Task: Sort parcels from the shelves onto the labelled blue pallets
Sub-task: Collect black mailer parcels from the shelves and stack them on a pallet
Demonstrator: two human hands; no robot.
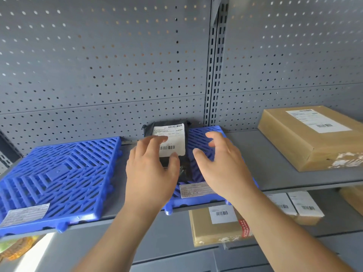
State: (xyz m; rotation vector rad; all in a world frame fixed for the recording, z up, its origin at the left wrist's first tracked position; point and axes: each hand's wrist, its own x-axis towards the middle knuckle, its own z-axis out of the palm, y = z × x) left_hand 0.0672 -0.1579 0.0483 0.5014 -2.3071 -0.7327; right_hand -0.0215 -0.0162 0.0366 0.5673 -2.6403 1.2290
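The left hand (pixel 151 169) hides the near end of the black parcel (pixel 176 134), and the pallet label (pixel 196 190) is unreadable; the parcel lies on the right blue pallet (pixel 196 140), between both hands; the right hand (pixel 222 165) hovers just beside it; both hands have fingers spread, gripping nothing.

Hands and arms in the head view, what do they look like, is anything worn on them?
The left hand and right hand are both bare. The left forearm and right forearm are uncovered down to the frame edge. No sleeves, gloves, watch or bracelet show. No rings appear on the fingers in view.
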